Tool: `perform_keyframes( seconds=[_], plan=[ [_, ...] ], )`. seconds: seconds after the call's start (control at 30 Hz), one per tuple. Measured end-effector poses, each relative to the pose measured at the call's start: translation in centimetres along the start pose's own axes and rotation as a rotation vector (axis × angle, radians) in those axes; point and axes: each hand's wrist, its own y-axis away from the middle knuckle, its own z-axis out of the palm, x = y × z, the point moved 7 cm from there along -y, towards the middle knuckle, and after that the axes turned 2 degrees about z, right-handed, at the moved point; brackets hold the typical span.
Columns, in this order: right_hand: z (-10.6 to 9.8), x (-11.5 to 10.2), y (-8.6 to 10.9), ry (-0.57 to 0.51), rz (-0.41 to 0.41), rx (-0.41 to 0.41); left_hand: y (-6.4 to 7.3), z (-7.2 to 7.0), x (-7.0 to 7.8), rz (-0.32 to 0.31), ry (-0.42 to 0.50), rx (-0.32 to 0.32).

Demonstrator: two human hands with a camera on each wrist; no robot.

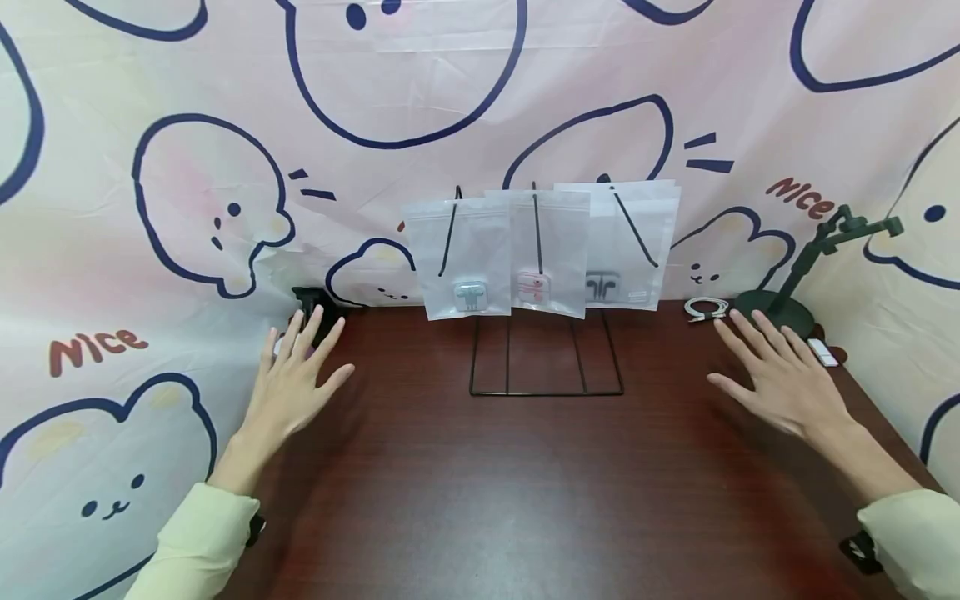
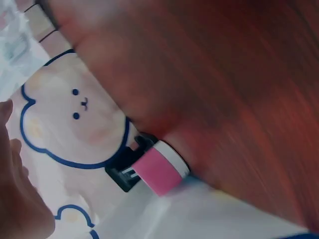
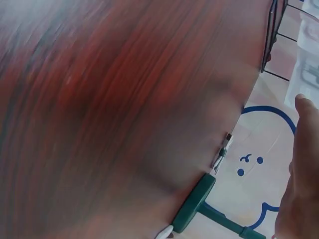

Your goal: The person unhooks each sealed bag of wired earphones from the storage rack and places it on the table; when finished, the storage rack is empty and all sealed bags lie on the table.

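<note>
My left hand [image 1: 288,396] is held out over the left side of the table with its fingers spread. Just beyond its fingertips is a black holder [image 1: 321,310]. A pink and white roll-shaped thing [image 2: 160,168] shows beside that holder in the left wrist view. On the other side, my right hand [image 1: 787,387] also has spread, straight fingers, close to a green stand [image 1: 776,310] and a coiled white cable [image 1: 705,308]. Neither hand holds anything. Three groups of translucent zip bags, left [image 1: 457,242], middle [image 1: 551,225] and right [image 1: 637,217], hang between the hands.
The bags hang from a black wire rack [image 1: 547,394] at the table's back. Each front bag contains a small case with earphones. A small white object [image 1: 822,352] lies right of the green stand. Patterned cloth [image 1: 187,200] encloses the back and sides of the dark wooden table [image 1: 525,483].
</note>
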Motion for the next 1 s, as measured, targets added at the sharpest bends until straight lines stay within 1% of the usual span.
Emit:
perform_keyframes(
  seconds=[0.07,0.13,0.23,0.37,0.47,0.53,0.6,0.73,0.8,0.93,1.0],
  plan=[
    [0.5,-0.2,-0.3,-0.071,0.016,-0.030,-0.4,-0.3,0.2,-0.028,0.056,-0.006],
    [0.9,-0.6,-0.6,-0.172,0.026,-0.066,-0.8,-0.7,0.4,-0.051,0.116,-0.013],
    [1.8,-1.3,-1.3,-0.373,0.041,-0.143,-1.5,-1.3,0.6,-0.076,0.224,-0.016],
    [3.1,-2.6,-1.9,-0.657,0.084,-0.278,-2.5,-2.1,0.6,-0.098,0.402,-0.020],
    [3.8,-3.5,-2.1,-0.812,0.121,-0.341,-3.3,-2.4,0.5,-0.135,0.498,-0.056],
    [4.2,-4.0,-2.3,-0.878,0.133,-0.348,-3.8,-2.6,0.5,-0.163,0.541,-0.084],
    [4.4,-4.5,-2.6,-0.926,0.133,-0.343,-4.4,-2.9,0.6,-0.179,0.580,-0.099],
    [4.9,-5.5,-3.6,-0.996,0.139,-0.330,-5.7,-3.6,1.1,-0.179,0.630,-0.094],
    [5.2,-5.9,-4.1,-1.038,0.149,-0.336,-6.3,-3.8,1.4,-0.184,0.637,-0.093],
    [6.0,-6.6,-5.1,-1.137,0.182,-0.377,-7.4,-3.9,2.2,-0.188,0.685,-0.095],
    [6.5,-7.0,-5.4,-1.177,0.192,-0.398,-8.0,-3.8,2.6,-0.186,0.730,-0.099]
  ],
)
